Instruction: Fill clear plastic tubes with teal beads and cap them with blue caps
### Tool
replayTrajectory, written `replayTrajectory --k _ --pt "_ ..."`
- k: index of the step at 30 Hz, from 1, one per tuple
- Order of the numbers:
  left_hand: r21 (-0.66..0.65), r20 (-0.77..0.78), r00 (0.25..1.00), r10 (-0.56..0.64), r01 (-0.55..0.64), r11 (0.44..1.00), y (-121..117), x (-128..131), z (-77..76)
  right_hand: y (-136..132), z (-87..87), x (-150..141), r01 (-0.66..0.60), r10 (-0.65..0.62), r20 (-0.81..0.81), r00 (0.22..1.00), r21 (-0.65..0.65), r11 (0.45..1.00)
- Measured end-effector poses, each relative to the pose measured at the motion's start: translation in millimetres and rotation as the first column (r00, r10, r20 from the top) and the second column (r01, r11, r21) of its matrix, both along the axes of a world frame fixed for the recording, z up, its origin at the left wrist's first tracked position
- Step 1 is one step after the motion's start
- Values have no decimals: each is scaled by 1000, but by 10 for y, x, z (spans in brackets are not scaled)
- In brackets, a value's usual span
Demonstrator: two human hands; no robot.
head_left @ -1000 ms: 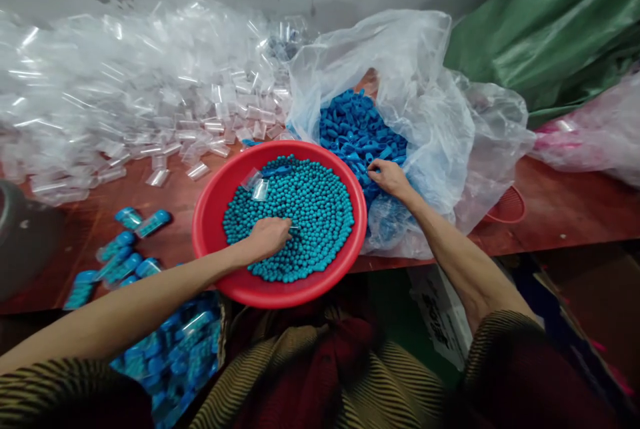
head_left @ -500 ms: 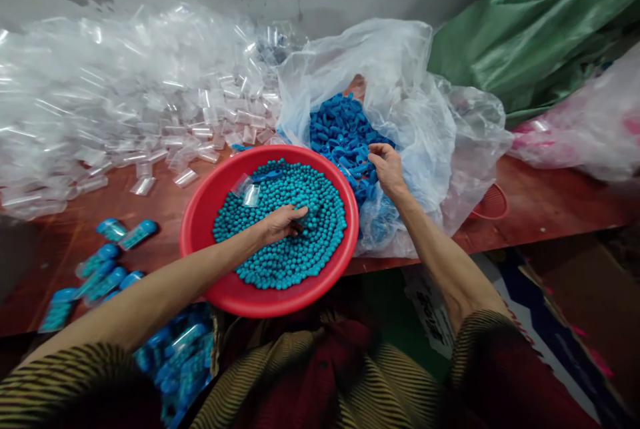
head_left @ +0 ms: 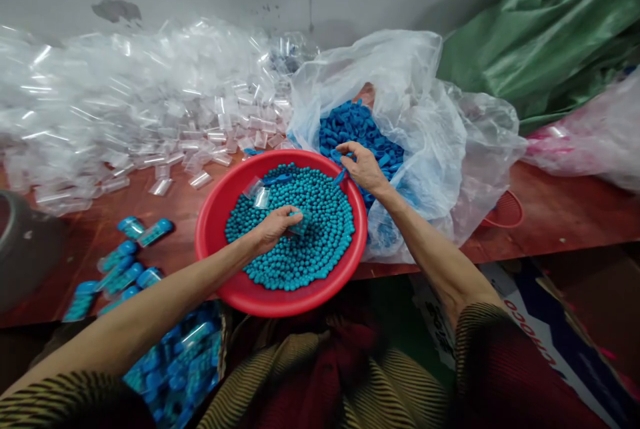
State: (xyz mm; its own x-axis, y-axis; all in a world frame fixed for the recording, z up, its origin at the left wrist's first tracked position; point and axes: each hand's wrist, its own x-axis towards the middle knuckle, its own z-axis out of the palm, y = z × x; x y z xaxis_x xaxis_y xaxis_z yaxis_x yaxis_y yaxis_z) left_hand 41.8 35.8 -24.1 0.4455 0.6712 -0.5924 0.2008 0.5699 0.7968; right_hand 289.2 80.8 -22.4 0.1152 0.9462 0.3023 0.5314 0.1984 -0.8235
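Observation:
A red basin (head_left: 210, 242) full of small turquoise beads (head_left: 285, 265) sits in front of me. My left hand (head_left: 273, 227) is over the beads, its fingers closed round a small clear plastic tube (head_left: 300, 222). How full the tube is I cannot tell. At the basin's right rim, my right hand (head_left: 364, 169) pinches a small blue plastic piece (head_left: 340, 177). Behind that hand, a heap of similar blue pieces (head_left: 350, 123) lies in an open clear bag (head_left: 420, 109). Another clear tube (head_left: 261, 198) and a blue piece (head_left: 278, 179) rest on the beads.
A large pile of clear tubes (head_left: 150, 102) covers the back left of the red table (head_left: 185, 205). Filled blue-capped tubes (head_left: 156, 232) lie at left, with more in a box (head_left: 223, 342) below. A grey container (head_left: 25, 249) stands far left; a small red basket (head_left: 505, 210) is at right.
My right hand has moved left from the heap of blue pieces to the basin's rim, now with a blue piece. The left hand has lifted the clear tube clear of the beads.

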Motion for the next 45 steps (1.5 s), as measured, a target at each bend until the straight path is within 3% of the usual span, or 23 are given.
replayTrajectory --k 4,8,13,18,22,25,28,31,33,39,45 --pt "-87 58 998 26 -21 996 -21 -40 25 3 20 -14 50 -46 95 994 -34 998" --pt "-70 62 997 39 -35 997 -62 -80 62 -26 106 -128 25 -38 250 968 58 998" --pt "-67 88 996 -15 21 998 -186 -154 178 -13 244 -310 -50 65 567 821 -41 998" --pt "-73 107 993 46 -38 997 -319 -274 230 -45 257 -497 -175 256 700 666 -186 967" --pt "-86 60 994 93 -87 992 -377 -358 253 -80 207 -574 -179 305 762 571 -248 952" --pt "-71 19 992 125 -123 990 -399 -400 269 -137 206 -520 -174 292 751 593 -234 956" --pt "-61 45 987 153 -150 987 -397 -424 276 -282 257 -413 -83 180 763 620 -164 983" --pt "-65 111 981 162 -155 986 -382 -428 284 -465 373 -379 -13 72 818 571 -79 997" --pt "-62 132 978 163 -156 986 -377 -426 290 -547 464 -427 -48 83 827 556 -68 997" --pt "-43 111 977 182 -178 983 -397 -442 281 -583 602 -595 -24 166 719 675 -203 979" --pt "-32 99 978 182 -180 983 -402 -444 283 -803 603 -618 -94 259 786 561 -250 964"
